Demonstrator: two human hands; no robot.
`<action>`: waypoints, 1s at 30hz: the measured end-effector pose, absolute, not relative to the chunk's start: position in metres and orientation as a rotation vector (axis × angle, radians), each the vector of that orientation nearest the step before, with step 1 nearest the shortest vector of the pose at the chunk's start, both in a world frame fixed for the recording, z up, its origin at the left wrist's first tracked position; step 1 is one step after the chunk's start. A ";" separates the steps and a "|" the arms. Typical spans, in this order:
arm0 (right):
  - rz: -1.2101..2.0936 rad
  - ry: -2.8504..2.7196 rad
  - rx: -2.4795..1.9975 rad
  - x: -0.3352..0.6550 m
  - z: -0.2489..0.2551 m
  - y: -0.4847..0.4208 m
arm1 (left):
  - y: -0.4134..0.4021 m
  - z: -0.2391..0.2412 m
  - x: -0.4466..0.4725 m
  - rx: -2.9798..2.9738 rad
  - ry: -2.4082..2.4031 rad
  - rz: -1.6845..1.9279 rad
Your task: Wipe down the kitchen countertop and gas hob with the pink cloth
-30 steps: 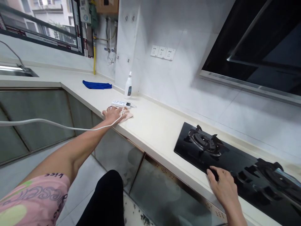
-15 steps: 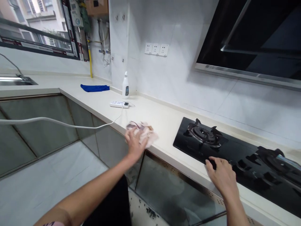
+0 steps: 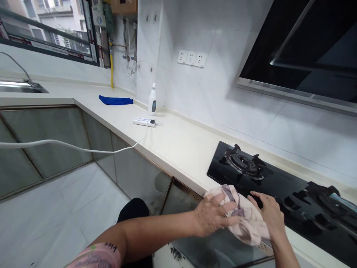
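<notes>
Your left hand [image 3: 212, 219]: the fingers are curled over the cloth and grip a bunch of it. Your forearm reaches across your body toward the hob.
Cloth [image 3: 247, 223]: pale pink with greyish stripes and crumpled. It lies on the counter's front edge at the near left corner of the hob, between your two hands, and its lower end hangs over the edge.
Change in the cloth: half a second ago you held it further left on the open counter, and a second ago it lay by the power strip. It has travelled right along the counter to the hob.
Your right hand [image 3: 268, 213]: the fingers are apart and laid flat on the front edge of the hob, holding nothing, and its inner side touches the cloth. It has stayed in this spot through all three moments.
Hob [image 3: 281, 188]: black glass, with the left burner [image 3: 243, 163] just behind the cloth.
Counter [image 3: 170, 143]: cream.
Power strip [image 3: 144, 121]: now well apart from your left hand. Its cable [image 3: 69, 146] runs off the edge to the left.
Spray bottle [image 3: 152, 100]: upright by the wall, unmoved.
Blue cloth [image 3: 115, 100]: lies beyond the bottle, unmoved.
</notes>
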State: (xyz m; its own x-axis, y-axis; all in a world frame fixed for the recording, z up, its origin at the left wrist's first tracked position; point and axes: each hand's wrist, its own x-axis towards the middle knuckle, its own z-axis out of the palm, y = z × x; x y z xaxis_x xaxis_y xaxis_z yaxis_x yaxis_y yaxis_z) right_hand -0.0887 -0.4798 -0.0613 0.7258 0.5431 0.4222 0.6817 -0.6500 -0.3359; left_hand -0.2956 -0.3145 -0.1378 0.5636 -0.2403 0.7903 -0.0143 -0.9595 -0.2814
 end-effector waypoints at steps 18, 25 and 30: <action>-0.416 -0.965 -2.519 -0.103 -0.061 -0.475 | -0.018 -0.053 -0.517 -2.822 -0.840 -0.888; -0.375 -0.995 -2.431 -0.096 -0.068 -0.479 | -0.118 -0.022 -0.433 -2.974 -0.867 -0.622; -0.352 -1.053 -2.363 -0.089 -0.075 -0.488 | -0.114 0.007 -0.376 -3.103 -1.064 -0.308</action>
